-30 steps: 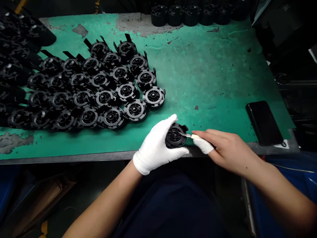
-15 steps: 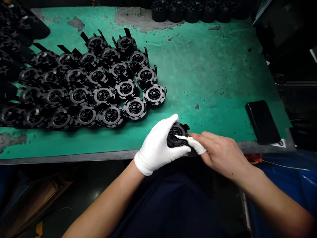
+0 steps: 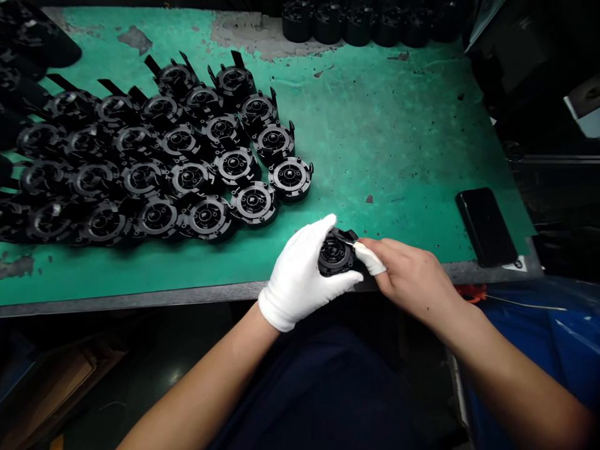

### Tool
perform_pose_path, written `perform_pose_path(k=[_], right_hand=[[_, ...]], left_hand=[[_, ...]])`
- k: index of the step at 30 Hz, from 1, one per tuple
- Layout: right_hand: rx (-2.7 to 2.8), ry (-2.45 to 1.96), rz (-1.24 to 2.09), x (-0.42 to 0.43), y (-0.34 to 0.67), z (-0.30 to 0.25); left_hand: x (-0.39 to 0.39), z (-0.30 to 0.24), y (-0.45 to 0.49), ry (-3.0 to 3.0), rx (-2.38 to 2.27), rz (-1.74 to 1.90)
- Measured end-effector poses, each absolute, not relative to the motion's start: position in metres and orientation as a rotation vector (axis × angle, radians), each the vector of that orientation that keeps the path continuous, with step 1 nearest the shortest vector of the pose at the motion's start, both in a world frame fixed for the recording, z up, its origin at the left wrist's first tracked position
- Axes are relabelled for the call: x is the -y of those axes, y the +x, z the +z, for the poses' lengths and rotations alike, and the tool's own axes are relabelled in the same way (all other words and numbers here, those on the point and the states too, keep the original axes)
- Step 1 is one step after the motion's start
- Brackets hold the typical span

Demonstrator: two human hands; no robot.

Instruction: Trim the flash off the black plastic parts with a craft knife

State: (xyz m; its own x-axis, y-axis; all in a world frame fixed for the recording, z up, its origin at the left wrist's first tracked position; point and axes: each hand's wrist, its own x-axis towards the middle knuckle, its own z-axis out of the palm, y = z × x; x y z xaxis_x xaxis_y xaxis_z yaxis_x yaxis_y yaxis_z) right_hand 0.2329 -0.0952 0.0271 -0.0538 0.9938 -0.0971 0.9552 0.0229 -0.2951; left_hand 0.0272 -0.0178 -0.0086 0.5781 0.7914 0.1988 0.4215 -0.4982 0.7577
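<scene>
My left hand (image 3: 300, 275), in a white glove, grips a round black plastic part (image 3: 334, 252) just above the near edge of the green table. My right hand (image 3: 407, 275) is bare except for a white finger cover and pinches a small blade (image 3: 349, 240) whose tip touches the part's upper right rim. To the left, several identical round black parts (image 3: 187, 162) lie in overlapping rows on the green mat.
A black phone (image 3: 486, 226) lies near the table's right edge (image 3: 497, 265). More black cylindrical parts (image 3: 356, 22) stand along the far edge. A pile of black parts fills the far left. Blue plastic (image 3: 539, 337) sits at the lower right.
The blade has moved from across the part's middle up to its upper right rim. Both hands have shifted slightly up and left in view.
</scene>
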Motion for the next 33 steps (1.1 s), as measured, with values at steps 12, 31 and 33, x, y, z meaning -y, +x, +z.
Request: perform_pose_path(k=[12,31,33], right_hand=[[2.408,-2.118,0.368,0.094,0.232,0.058],[1.716,-2.031,0.966,0.126,0.210,0.038],[1.722,-2.042,0.927,0.128,0.204,0.036]], left_hand=[[0.019,-0.014,0.027,2.141,-0.943,0.751],[0.019,-0.010,0.028,2.140,-0.933,0.755],[0.018,-0.009,0.029,2.142,-0.934,0.759]])
